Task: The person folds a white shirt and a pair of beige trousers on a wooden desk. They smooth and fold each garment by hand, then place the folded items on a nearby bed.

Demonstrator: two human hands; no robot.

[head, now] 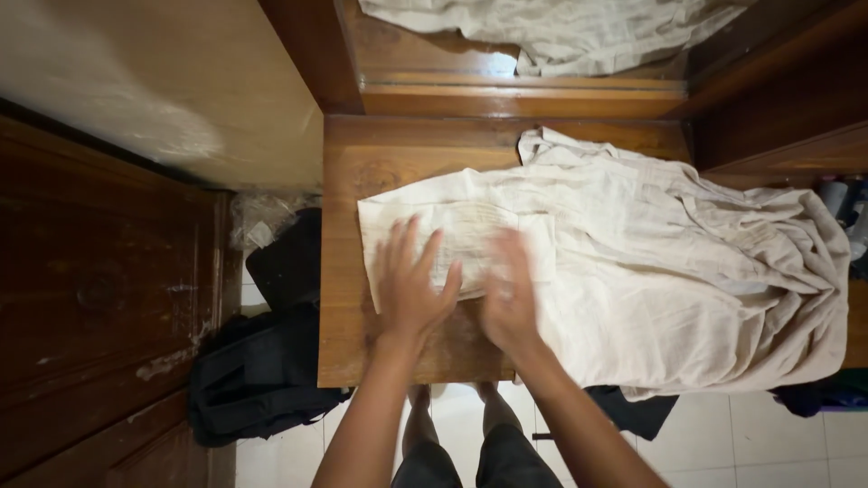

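we look down on a wooden table at the centre of the frame, with a cream garment spread over its right part and hanging off the right edge. our left hand lies flat, fingers spread, on the folded end of the cloth at centre; our right hand, blurred, rests just beside it on the same cloth. a second pale cloth sits on the wooden ledge along the top edge. a black bag lies on the white tiled floor at lower left, beside a dark wooden cabinet. our bare feet show under the table's near edge.
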